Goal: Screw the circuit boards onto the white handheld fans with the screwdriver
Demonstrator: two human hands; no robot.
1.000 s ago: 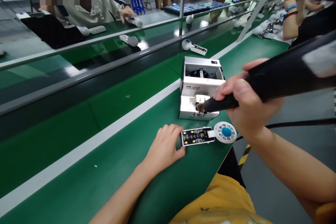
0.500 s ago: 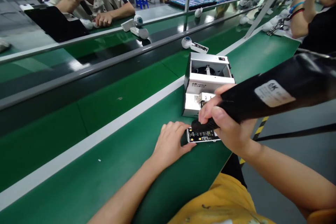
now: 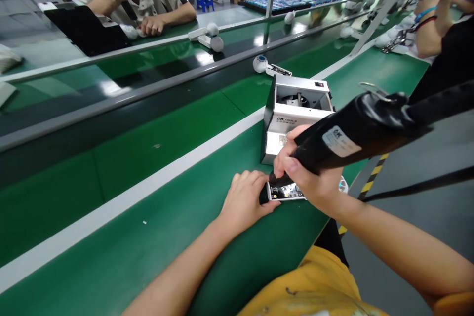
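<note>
My right hand [image 3: 314, 177] is wrapped around a black electric screwdriver [image 3: 333, 140] with a white label, its front end pointing down and left. The screwdriver's nose is over a dark circuit board [image 3: 285, 191] in a slim white housing [image 3: 292, 199] on the green bench. My left hand [image 3: 246, 197] grips the left end of that housing between thumb and fingers. A rounded white part [image 3: 343, 185] shows just right of my right hand. The screwdriver tip is hidden by my fingers and the tool itself.
Behind the screwdriver stands a silver screw feeder [image 3: 301, 94]. Beyond it, a white round-headed device [image 3: 260, 63] lies with its board exposed. Green conveyor belts [image 3: 155, 158] run across the bench. A co-worker [image 3: 155, 22] sits opposite; another's arm [image 3: 429, 29] is at right.
The screwdriver has tilted steeper, its rear end shifting left and more of its cable end showing. Both hands stay at the housing. White devices on the far belt have shifted right.
</note>
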